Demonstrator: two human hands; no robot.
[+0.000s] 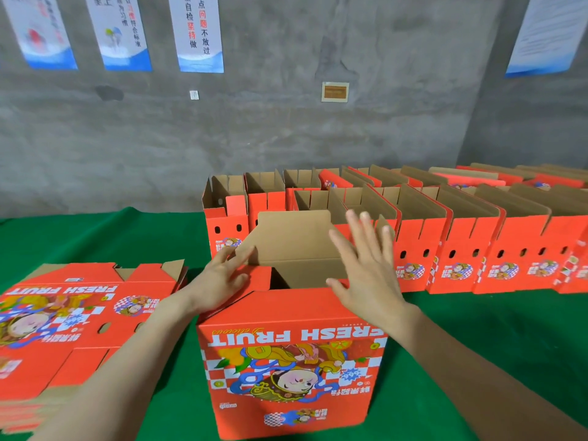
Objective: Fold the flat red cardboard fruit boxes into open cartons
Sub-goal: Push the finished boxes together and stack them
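Note:
A red "FRESH FRUIT" carton (pixel 292 361) stands upside down on the green table, right in front of me, its print inverted. Its far brown flap (pixel 292 240) stands upright. My left hand (pixel 219 281) lies flat with straight fingers on the left red flap, pressing it inward over the opening. Above the carton's right side my right hand (pixel 366 268) hovers with fingers spread, holding nothing. A stack of flat red boxes (pixel 70 319) lies to the left.
Two rows of folded open cartons (pixel 445 237) fill the back right of the green table (pixel 461 329). A grey concrete wall with posters (pixel 197 33) stands behind. Green cloth shows at the back left and front right.

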